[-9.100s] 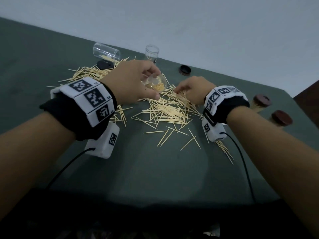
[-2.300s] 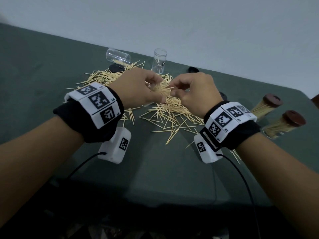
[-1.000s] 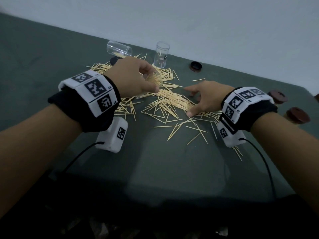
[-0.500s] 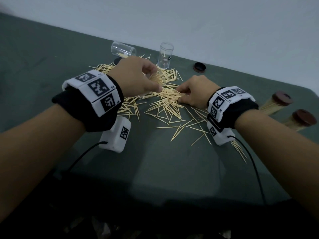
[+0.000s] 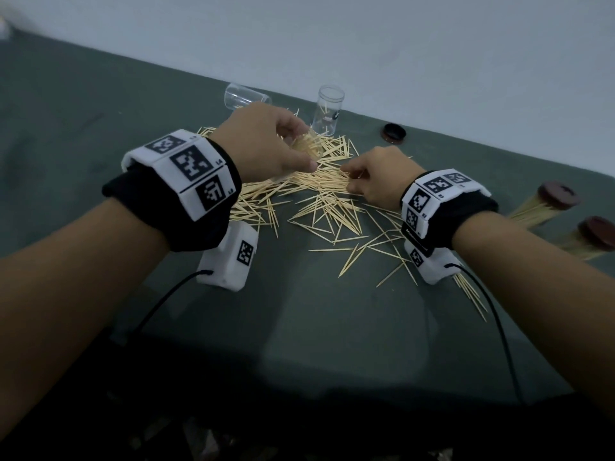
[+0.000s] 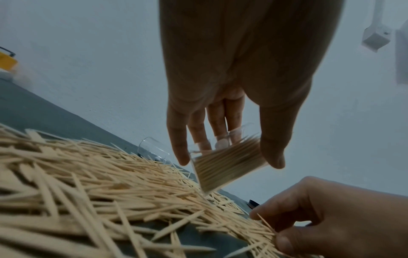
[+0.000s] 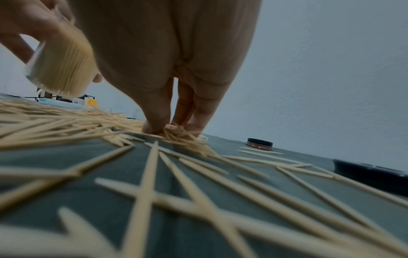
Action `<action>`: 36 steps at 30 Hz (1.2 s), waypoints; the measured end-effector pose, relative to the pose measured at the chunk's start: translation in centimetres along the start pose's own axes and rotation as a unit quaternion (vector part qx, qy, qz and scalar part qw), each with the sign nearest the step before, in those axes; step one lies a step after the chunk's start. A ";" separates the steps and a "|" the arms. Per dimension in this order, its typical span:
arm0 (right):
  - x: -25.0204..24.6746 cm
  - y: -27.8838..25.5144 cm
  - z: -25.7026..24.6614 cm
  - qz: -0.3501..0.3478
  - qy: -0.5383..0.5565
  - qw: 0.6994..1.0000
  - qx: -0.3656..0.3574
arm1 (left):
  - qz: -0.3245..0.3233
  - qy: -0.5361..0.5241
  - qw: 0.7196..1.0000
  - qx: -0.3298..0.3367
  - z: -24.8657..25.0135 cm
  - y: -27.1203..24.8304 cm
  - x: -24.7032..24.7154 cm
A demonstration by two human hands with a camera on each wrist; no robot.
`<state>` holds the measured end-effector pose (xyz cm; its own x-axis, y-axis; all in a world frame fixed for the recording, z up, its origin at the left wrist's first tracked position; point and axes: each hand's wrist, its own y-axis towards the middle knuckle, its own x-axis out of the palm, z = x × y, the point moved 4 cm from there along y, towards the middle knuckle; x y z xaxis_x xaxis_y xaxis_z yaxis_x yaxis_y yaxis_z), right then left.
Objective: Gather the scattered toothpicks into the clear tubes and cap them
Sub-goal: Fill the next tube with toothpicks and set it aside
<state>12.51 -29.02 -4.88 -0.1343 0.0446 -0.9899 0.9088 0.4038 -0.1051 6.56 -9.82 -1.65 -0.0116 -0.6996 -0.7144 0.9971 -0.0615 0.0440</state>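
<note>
My left hand (image 5: 266,144) grips a clear tube (image 6: 225,164) packed with toothpicks and holds it tilted above the pile; the same tube (image 7: 59,71) shows in the right wrist view. Scattered toothpicks (image 5: 319,201) cover the green table (image 5: 316,327) between my hands. My right hand (image 5: 372,181) is down on the pile, thumb and fingers pinching a small bunch of toothpicks (image 7: 174,132). An empty clear tube (image 5: 244,101) lies on its side at the back. Another clear tube (image 5: 329,111) stands upright beside it.
A dark cap (image 5: 394,132) lies behind my right hand, and another dark cap (image 7: 371,172) sits close on its right. Two filled, capped tubes (image 5: 545,204) (image 5: 589,237) lie at the right edge. A pale wall runs behind the table.
My right hand went from passing toothpicks at the tube, down flat onto the pile, and now has its fingers drawn together on a bunch. The left hand kept holding the tube.
</note>
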 end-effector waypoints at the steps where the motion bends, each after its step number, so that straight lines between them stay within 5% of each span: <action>1: 0.0 0.1 0.1 0.003 0.010 1.000 -0.001 | 0.000 -0.001 1.000 0.001 0.0 0.0 -0.2; 7: 0.5 0.5 1.4 -0.075 -0.002 0.997 0.015 | -0.003 0.002 1.000 0.004 -0.3 0.2 -0.7; 14: 0.2 0.4 -0.3 -0.044 0.015 0.998 -0.033 | -0.006 0.000 1.000 0.008 -0.2 0.3 -0.6; 20: 0.2 -1.0 -1.2 -0.113 -0.025 0.993 -0.034 | -0.004 -0.006 1.000 0.008 -0.3 0.3 -0.8; 36: -0.1 -0.3 -0.8 -0.034 0.001 0.999 -0.031 | -0.006 0.011 1.000 -0.002 -0.3 0.2 0.0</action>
<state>11.90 -28.39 -4.64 -0.1958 0.0168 -0.9805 0.8709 0.4626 -0.1660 6.83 -9.56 -1.84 -0.0228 -0.6832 -0.7298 0.9972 -0.0672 0.0317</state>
